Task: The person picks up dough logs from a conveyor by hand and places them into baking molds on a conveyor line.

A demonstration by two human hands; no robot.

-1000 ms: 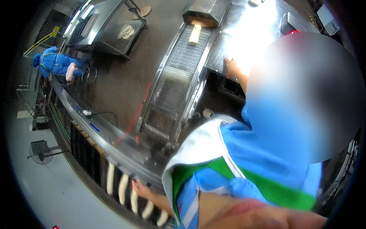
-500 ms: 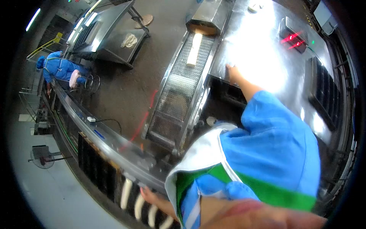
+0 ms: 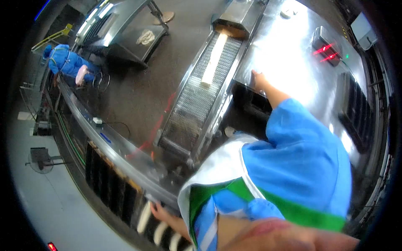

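Note:
At the lower left, my left hand [image 3: 162, 212] is at a black grooved tray [image 3: 109, 184]. Its fingers look apart, beside a pale dough strip [image 3: 144, 217]; whether they touch it is unclear. More dough strips [image 3: 160, 232] lie in the grooves below, partly hidden by my forearm. My right hand [image 3: 260, 80] rests near the edge of a shiny steel table [image 3: 284, 54], fingers extended and nothing seen in them. Between the two hands runs a mesh conveyor belt [image 3: 188, 113] carrying a long pale dough roll [image 3: 214, 60], which reaches out of a metal housing [image 3: 236, 19].
A device with red lit digits [image 3: 326, 46] and a black grooved tray [image 3: 356, 113] sit on the steel table. A curved metal rail [image 3: 94, 125] runs along the left. Farther off, a person in blue [image 3: 69, 65] stands by a side table [image 3: 130, 42].
The dough roll has come farther out of the housing, down the belt. My left hand has shifted slightly along the tray, and the view has tilted a little. My right hand stays at the table.

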